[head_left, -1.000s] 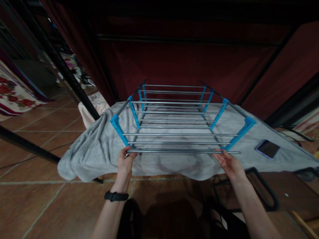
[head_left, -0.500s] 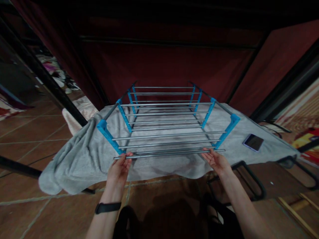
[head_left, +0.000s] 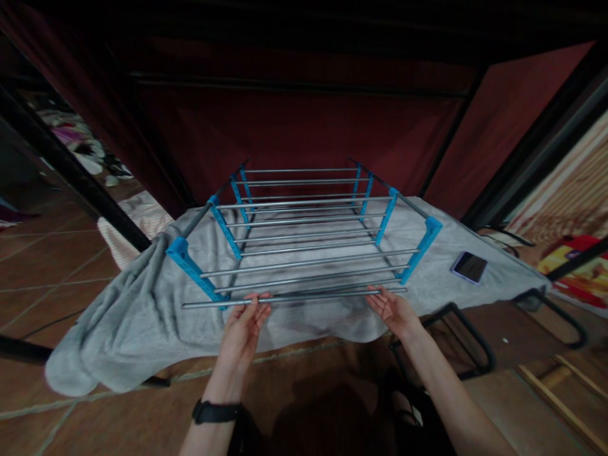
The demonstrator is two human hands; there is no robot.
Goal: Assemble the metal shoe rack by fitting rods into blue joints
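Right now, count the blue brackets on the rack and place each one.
8. Left side of the rack, near to far: one bracket, another, another, another. Right side, same order: one, another, another, another. More may hide at the dark back.

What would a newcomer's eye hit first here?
Probably the rack with bright blue uprights and silver bars, mid-frame on a grey blanket. Next, the metal rod at the rack's near end, held crosswise by the left hand and right hand. Then the phone lying on the blanket, right of the rack.
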